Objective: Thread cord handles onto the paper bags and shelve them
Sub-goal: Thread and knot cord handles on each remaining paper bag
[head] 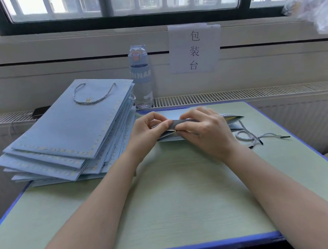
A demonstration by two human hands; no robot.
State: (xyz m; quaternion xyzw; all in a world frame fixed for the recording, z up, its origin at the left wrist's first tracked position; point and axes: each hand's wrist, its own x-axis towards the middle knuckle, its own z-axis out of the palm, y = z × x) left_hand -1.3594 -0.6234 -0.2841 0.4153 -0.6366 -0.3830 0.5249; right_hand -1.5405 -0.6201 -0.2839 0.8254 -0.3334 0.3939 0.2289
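Observation:
A flat light-blue paper bag (232,121) lies on the far middle of the desk, its open top edge turned toward me. My left hand (148,134) pinches that top edge at its left part, and my right hand (205,132) grips it just to the right. A grey twisted cord (251,137) with black tips lies loose on the desk to the right of the bag. A stack of blue bags (68,135) sits at the left; its top bag has a cord handle (92,93) threaded.
The green desk (177,194) has a blue rim. A clear water bottle (140,75) stands behind the stack on a radiator ledge. A paper sign (194,48) hangs under the window. Crumpled clear plastic (316,0) sits at the upper right.

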